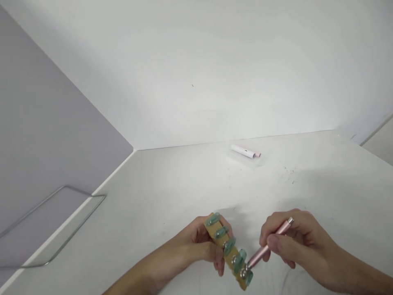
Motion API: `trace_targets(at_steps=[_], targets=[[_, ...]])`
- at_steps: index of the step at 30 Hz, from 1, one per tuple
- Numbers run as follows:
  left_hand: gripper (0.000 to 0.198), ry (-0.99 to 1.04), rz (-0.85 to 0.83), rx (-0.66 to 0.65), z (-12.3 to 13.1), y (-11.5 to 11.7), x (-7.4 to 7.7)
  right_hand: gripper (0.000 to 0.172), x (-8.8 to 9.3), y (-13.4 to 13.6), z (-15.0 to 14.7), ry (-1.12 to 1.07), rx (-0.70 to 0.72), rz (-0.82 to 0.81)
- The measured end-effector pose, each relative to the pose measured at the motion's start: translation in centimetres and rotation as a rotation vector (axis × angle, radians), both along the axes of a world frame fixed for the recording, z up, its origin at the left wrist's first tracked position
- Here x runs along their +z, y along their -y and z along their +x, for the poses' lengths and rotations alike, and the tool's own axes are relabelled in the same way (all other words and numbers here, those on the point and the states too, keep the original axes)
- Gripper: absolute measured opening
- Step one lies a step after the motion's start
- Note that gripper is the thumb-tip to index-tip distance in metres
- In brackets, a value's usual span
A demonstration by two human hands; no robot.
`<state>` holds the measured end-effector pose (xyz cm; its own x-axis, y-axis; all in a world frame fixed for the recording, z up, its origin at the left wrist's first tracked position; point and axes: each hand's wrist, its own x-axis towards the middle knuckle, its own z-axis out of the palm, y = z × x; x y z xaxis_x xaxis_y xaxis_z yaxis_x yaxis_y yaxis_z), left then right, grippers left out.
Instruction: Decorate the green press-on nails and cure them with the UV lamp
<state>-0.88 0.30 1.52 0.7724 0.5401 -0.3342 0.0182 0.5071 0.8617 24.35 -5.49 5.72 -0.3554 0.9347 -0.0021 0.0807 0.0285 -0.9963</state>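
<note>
My left hand point(201, 243) is closed around a tan strip point(227, 250) that carries several pale green artificial nails on small metal mounts. It holds the strip low over the white table point(184, 184), tilted from upper left to lower right. My right hand point(291, 241) grips a slim pink metallic pen-shaped tool point(268, 246) like a pencil. The tool's tip touches the lowest nail point(246, 275) at the strip's near end.
A small white and pink cylinder point(245, 151) lies on the table near the back wall. A bent metal wire frame point(55, 221) sits off the table's left edge. A few dark specks dot the table at the right.
</note>
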Motion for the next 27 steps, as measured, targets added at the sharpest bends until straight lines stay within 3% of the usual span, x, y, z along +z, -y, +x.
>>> trace_targets(at_steps=[7, 14, 19, 27], targets=[[0.024, -0.018, 0.02, -0.019, -0.05, -0.15, 0.3, 0.016, -0.4, 0.01, -0.04, -0.028, 0.018, 0.009], [0.02, 0.047, 0.023, -0.032, -0.1, 0.47, -0.17, 0.026, -0.93, -0.27, -0.14, 0.001, -0.156, -0.046], [0.02, 0.029, 0.023, -0.041, 0.16, 0.32, 0.07, 0.024, -0.81, 0.03, 0.04, -0.011, -0.045, -0.109], [0.018, 0.022, 0.042, -0.044, 0.27, 0.07, 0.11, 0.021, -0.47, 0.06, 0.21, 0.017, 0.031, -0.017]])
